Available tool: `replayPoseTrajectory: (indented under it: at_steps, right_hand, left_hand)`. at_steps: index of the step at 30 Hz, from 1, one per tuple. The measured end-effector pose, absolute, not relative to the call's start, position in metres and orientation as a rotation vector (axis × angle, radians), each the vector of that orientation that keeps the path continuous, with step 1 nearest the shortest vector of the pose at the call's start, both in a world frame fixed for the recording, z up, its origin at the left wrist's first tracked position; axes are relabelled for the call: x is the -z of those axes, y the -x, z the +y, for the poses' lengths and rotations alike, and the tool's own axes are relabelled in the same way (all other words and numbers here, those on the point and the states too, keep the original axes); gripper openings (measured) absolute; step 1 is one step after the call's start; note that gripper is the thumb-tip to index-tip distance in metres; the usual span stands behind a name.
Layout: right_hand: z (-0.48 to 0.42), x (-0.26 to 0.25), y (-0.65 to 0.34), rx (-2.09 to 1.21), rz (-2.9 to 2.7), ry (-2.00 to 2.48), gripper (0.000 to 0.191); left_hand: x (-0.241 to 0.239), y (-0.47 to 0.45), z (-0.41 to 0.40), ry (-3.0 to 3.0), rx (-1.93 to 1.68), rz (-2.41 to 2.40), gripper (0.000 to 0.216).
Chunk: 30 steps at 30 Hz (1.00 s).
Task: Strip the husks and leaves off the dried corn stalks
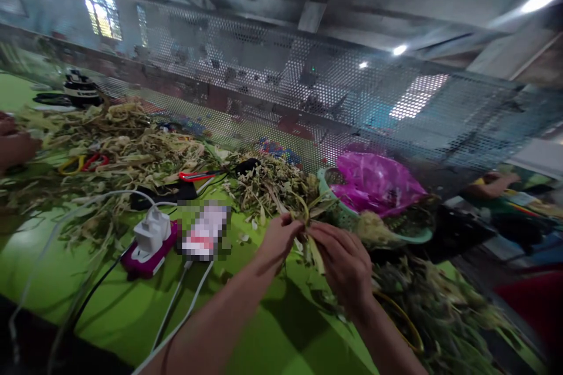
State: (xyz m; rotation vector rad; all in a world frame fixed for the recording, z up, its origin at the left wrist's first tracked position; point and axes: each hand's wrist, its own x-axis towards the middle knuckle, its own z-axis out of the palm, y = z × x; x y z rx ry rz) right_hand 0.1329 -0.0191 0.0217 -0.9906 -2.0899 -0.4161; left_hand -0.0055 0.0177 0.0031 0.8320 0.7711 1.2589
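Note:
Near the middle of the green table [246,322], both hands meet at a bunch of pale green plant stalks [315,253] with strip-like leaves. My left hand [280,239] is closed, thumb and fingers pinching the stalks. From the other side my right hand [343,258] also closes on them, its fingers pressed together and leaves hanging below. A heap of cut leaves and stems [272,184] lies just beyond the hands. Right of it, a light green plastic basket [421,238] holds a magenta plastic bag [378,184] and some plant matter.
A phone [206,231] on a cable and a purple power strip [149,255] with white plugs lie to the left. Beyond are red-handled scissors [94,162] and a red cutter [197,176]. Another person's hand [17,143] is at far left. A perforated metal screen [264,82] runs behind.

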Motion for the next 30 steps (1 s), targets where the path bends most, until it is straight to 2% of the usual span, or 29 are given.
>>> replayPoseTrajectory:
  at_steps: [6, 12, 18, 25, 30]
  right_hand:
    - [-0.018, -0.031, -0.134, 0.178, -2.253, 1.014, 0.024]
    - [-0.012, -0.02, -0.134, -0.1, -1.796, 1.217, 0.014]
    - [-0.006, -0.022, -0.136, -0.449, -1.456, 1.255, 0.024]
    - [-0.011, -0.022, -0.133, -0.303, -1.513, 1.336, 0.022]
    - [-0.014, -0.023, -0.133, -0.228, -1.627, 1.327, 0.021]
  left_hand:
    - [0.009, 0.008, 0.023, -1.101, -1.236, 0.789, 0.014]
    - [0.007, 0.005, 0.018, -1.282, -1.246, 0.756, 0.011]
    - [0.005, 0.001, 0.015, -1.574, -1.225, 0.802, 0.015]
    - [0.005, 0.002, 0.014, -1.598, -1.185, 0.791, 0.013]
    - [-0.002, 0.008, 0.013, -1.624, -1.104, 0.872, 0.025]
